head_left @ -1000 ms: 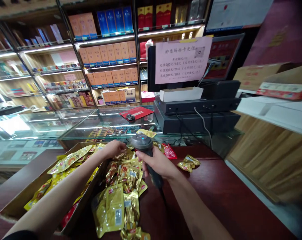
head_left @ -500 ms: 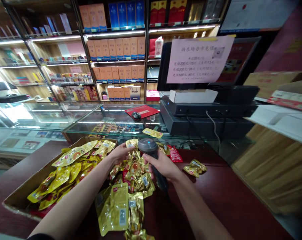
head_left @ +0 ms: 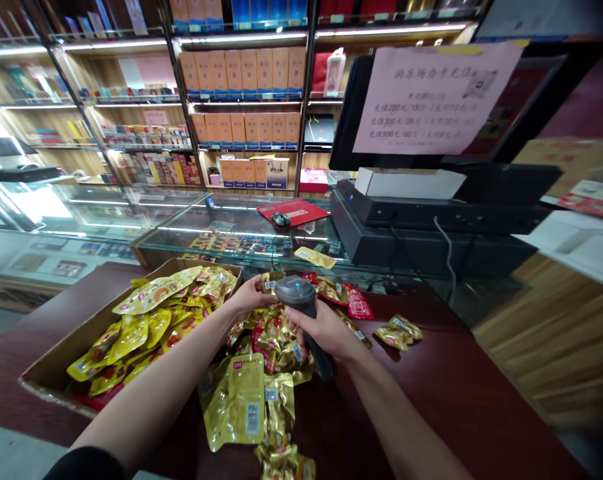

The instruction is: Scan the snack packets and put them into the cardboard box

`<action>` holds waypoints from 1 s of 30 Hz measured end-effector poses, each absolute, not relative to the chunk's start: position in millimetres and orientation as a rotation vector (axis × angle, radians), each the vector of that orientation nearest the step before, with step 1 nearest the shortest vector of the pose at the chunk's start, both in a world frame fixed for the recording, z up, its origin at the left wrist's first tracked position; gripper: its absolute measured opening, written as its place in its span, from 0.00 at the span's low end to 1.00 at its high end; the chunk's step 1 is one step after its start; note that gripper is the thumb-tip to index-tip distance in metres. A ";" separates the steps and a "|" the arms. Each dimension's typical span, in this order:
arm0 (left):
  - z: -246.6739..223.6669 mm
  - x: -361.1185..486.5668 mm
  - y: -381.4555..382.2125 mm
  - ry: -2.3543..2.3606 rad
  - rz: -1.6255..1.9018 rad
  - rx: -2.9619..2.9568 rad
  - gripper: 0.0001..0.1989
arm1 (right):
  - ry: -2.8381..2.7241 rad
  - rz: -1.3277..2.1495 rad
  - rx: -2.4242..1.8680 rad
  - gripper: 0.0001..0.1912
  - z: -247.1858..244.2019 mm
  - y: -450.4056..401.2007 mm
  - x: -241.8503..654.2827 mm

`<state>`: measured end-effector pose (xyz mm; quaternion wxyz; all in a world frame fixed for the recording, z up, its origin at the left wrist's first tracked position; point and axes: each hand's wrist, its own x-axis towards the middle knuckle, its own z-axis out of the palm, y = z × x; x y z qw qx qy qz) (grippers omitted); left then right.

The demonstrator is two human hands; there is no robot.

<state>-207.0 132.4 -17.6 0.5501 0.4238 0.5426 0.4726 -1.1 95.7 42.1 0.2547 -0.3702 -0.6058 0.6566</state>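
My right hand (head_left: 321, 330) is wrapped round the handle of a dark grey barcode scanner (head_left: 296, 293), its head pointing away from me over the pile. My left hand (head_left: 254, 295) pinches a small gold snack packet (head_left: 270, 283) just left of the scanner head. Beneath both hands lies a heap of shiny gold packets (head_left: 276, 333), some with red parts and barcode labels. A larger flat gold pouch (head_left: 236, 403) rests at the near side of the heap. Left of my forearm stands an open cardboard box (head_left: 46, 380) full of yellow pouches (head_left: 131, 333).
A lone gold packet (head_left: 399, 332) and a red packet (head_left: 359, 303) lie on the right of the dark red table (head_left: 421, 400). Behind are a glass counter (head_left: 181, 230), a mouse (head_left: 280, 219) on a red mat (head_left: 306, 212), and a till with a monitor (head_left: 348, 113).
The view has shifted slightly down and to the left. My left hand has drawn its fingers closer round the packet by the scanner head. The scanner stays in my right hand.
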 end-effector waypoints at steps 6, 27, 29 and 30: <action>-17.2 -206.6 131.6 1.256 1.124 0.994 0.32 | -1.672 1.778 -1.000 0.17 41.6 96.6 -1.2; -14.8 -205.7 129.5 1.163 1.131 1.083 0.37 | -1.650 1.784 -0.969 0.15 39.9 98.0 -0.1; -16.4 -205.8 128.8 1.153 1.135 1.062 0.35 | -1.646 1.785 -0.970 0.15 40.5 97.7 0.7; -17.0 -205.8 128.5 1.148 1.136 1.058 0.34 | -1.650 1.783 -0.975 0.15 41.0 97.5 1.0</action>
